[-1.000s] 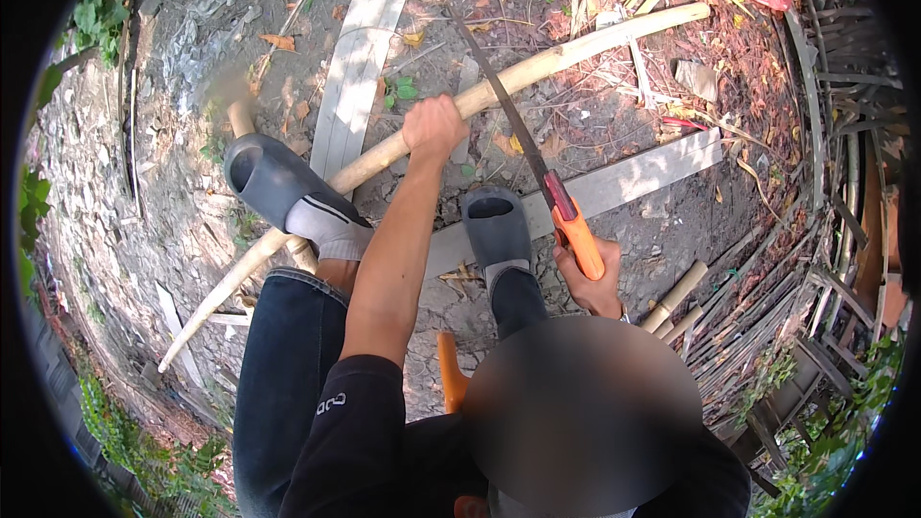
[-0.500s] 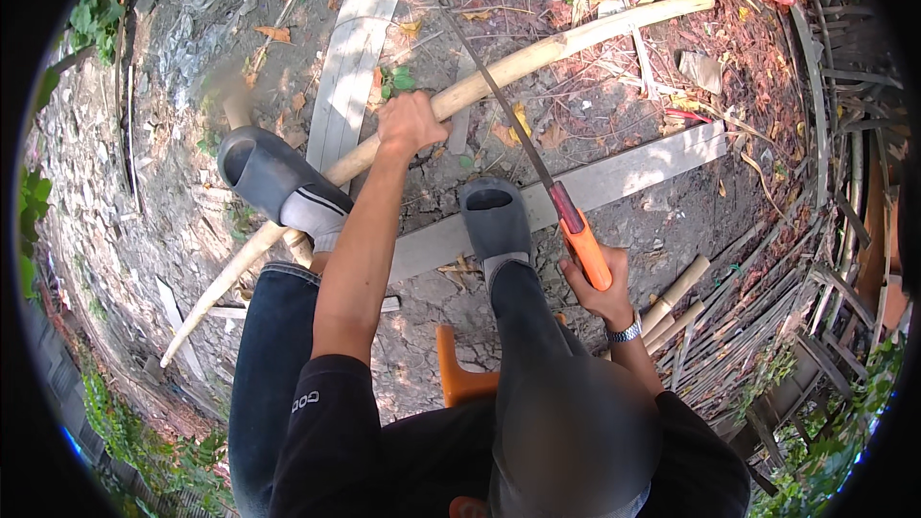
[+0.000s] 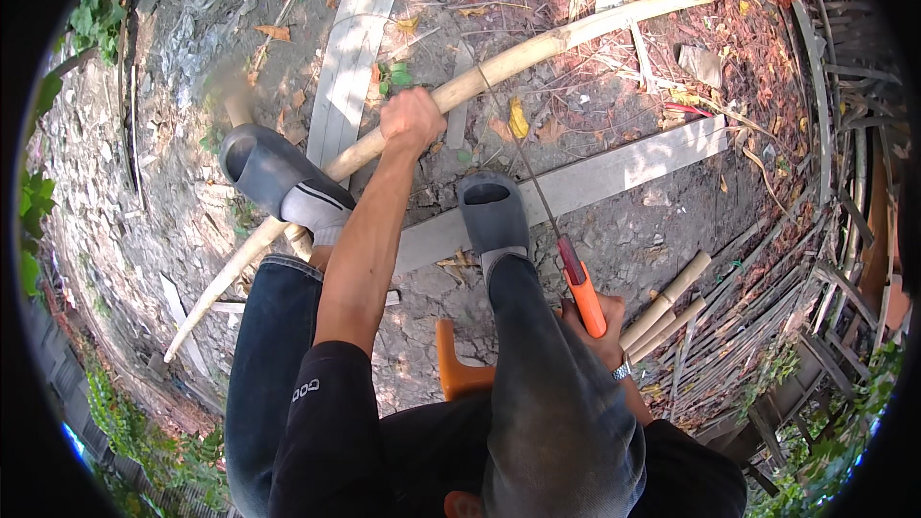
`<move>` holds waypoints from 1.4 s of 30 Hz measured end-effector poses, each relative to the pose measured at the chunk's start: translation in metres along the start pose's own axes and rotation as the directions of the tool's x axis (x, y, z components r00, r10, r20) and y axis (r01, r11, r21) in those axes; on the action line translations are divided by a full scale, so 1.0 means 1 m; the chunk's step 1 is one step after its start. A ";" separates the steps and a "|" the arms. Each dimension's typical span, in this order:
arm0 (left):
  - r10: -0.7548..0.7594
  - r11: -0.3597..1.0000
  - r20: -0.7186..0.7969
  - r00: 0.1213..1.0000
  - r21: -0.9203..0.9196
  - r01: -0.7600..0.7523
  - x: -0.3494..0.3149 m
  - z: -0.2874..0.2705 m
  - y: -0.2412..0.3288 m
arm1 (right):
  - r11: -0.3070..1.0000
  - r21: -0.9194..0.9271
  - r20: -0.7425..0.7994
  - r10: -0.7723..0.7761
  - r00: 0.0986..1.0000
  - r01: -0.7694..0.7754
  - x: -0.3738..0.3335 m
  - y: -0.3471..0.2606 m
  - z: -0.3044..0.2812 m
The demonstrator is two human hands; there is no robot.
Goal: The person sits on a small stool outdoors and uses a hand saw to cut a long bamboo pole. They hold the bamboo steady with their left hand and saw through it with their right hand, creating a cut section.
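1. Has a long, pale pole point(image 3: 537, 50) laid slantwise, with its thin end at the lower left and its thick end at the upper right.
2. Sets the dark left shoe point(image 3: 259, 168) across the pole, beside a short length of wood point(image 3: 302, 240) sticking out below.
3. Shows a pale grey plank point(image 3: 357, 38) running upward, passing beneath the pole.
4. Grips the pole with the left hand point(image 3: 413, 118), knuckles up, closed around the wood between the left shoe and the saw.
5. Leaves visible part of an orange object point(image 3: 462, 379) near the lower middle, otherwise hidden by the body.
6. Rests the right shoe point(image 3: 492, 211) at a second grey plank point(image 3: 624, 173).
7. Holds a saw point(image 3: 584, 299) by its orange handle in the right hand point(image 3: 604, 343), closed around it, though partly hidden by handle and knee; wears a metal-banded watch point(image 3: 622, 370).
8. Points the blade point(image 3: 542, 195) up and left, crossing the pole just right of the left hand; cannot tell how deep.
9. Shows short pole pieces point(image 3: 667, 299) and thin sticks point(image 3: 743, 302) farther right.
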State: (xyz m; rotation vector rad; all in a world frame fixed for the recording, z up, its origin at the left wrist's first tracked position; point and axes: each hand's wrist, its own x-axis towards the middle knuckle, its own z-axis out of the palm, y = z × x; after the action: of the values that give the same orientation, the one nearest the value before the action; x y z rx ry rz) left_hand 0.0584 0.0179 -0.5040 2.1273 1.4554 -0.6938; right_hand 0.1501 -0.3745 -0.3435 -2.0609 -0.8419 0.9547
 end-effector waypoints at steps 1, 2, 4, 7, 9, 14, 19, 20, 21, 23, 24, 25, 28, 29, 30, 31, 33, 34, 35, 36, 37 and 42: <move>-0.008 1.000 -0.035 0.999 0.003 0.008 -0.001 0.004 0.000 | 0.997 0.064 0.003 0.050 0.999 -0.051 0.002 -0.002 0.000; -0.016 1.000 -0.070 0.997 0.007 0.016 -0.001 0.011 0.001 | 0.996 0.081 -0.035 0.035 0.999 -0.032 0.013 -0.001 0.004; -0.019 1.000 -0.109 0.994 0.017 0.021 -0.001 0.018 -0.003 | 0.986 0.165 -0.113 0.008 0.994 0.011 0.077 -0.015 0.032; -0.008 1.000 -0.073 0.997 0.002 0.008 -0.002 0.010 0.000 | 0.977 0.140 -0.117 -0.147 0.982 0.163 0.180 -0.028 0.068; -0.014 1.000 0.018 1.000 -0.009 0.014 -0.006 -0.008 0.002 | 0.986 0.095 -0.085 -0.133 0.987 0.141 0.174 -0.030 0.066; -0.022 1.000 -0.017 1.000 0.003 0.022 -0.005 0.005 0.000 | 1.000 0.002 0.016 0.016 1.000 -0.016 0.024 -0.004 0.006; -0.041 0.998 -0.045 0.998 -0.040 0.040 0.006 -0.002 0.006 | 0.995 -0.017 0.165 -0.092 0.982 0.096 0.042 -0.007 0.012; -0.034 0.999 -0.035 0.999 -0.044 0.032 0.005 0.000 0.012 | 0.989 -0.049 0.225 -0.126 0.966 0.141 0.048 -0.006 0.017; -0.030 0.999 -0.044 0.999 -0.040 0.028 0.005 -0.002 0.010 | 0.988 -0.019 0.222 -0.146 0.964 0.154 0.056 -0.010 0.026; -0.023 0.999 -0.061 0.998 -0.035 0.021 0.005 -0.007 0.006 | 0.988 0.006 0.056 -0.155 0.986 0.155 0.041 -0.019 0.021; -0.015 0.999 -0.064 0.998 -0.035 0.012 0.005 -0.005 0.003 | 0.989 0.023 -0.001 -0.143 0.990 0.143 0.030 -0.019 0.017; -0.010 0.999 -0.058 0.998 -0.035 0.008 0.006 -0.005 0.002 | 0.999 -0.036 -0.041 -0.014 0.999 0.012 0.028 -0.005 0.000; 0.006 1.000 -0.095 0.995 -0.016 -0.008 0.011 0.001 0.000 | 0.992 0.088 -0.070 0.096 0.993 -0.090 0.020 0.011 -0.029; 0.017 1.000 -0.107 0.994 -0.010 -0.018 0.012 -0.004 0.001 | 0.997 0.062 -0.064 0.045 0.997 -0.041 0.018 0.008 -0.027; 0.014 1.000 -0.100 0.995 -0.008 -0.015 0.008 0.000 -0.001 | 0.999 0.033 -0.038 0.008 0.999 -0.007 0.010 0.000 -0.027; -0.010 1.000 -0.069 0.998 -0.014 0.010 0.008 0.000 -0.003 | 1.000 0.006 -0.010 -0.029 1.000 0.029 0.006 -0.004 -0.025; -0.044 0.999 -0.104 0.994 -0.028 0.041 0.004 0.010 -0.004 | 0.998 0.065 -0.089 -0.013 0.996 0.018 0.040 -0.005 -0.002; -0.032 0.999 -0.124 0.992 -0.030 0.029 0.006 0.012 -0.003 | 0.985 0.169 -0.116 -0.006 0.993 0.026 0.079 -0.009 0.018; -0.012 1.000 -0.118 0.993 -0.019 0.010 0.007 0.010 0.002 | 0.984 0.173 -0.129 -0.022 0.991 0.045 0.128 -0.013 0.038; 0.014 1.000 -0.107 0.994 -0.012 -0.016 0.006 0.012 0.015 | 0.978 0.101 -0.158 -0.168 0.973 0.185 0.173 -0.018 0.051; 0.016 1.000 -0.101 0.995 0.009 -0.015 0.007 0.010 0.011 | 0.976 0.027 -0.155 -0.209 0.966 0.216 0.198 -0.037 0.060; 0.011 1.000 -0.097 0.995 -0.005 -0.012 0.007 -0.010 -0.008 | 0.978 0.175 -0.083 -0.101 0.991 0.115 0.142 -0.010 0.040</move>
State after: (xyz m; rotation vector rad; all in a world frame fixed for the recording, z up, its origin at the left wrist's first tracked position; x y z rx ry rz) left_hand 0.0544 0.0317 -0.5021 2.1910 1.4922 -0.5894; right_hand 0.1878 -0.2462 -0.4060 -1.8652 -0.7905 0.8573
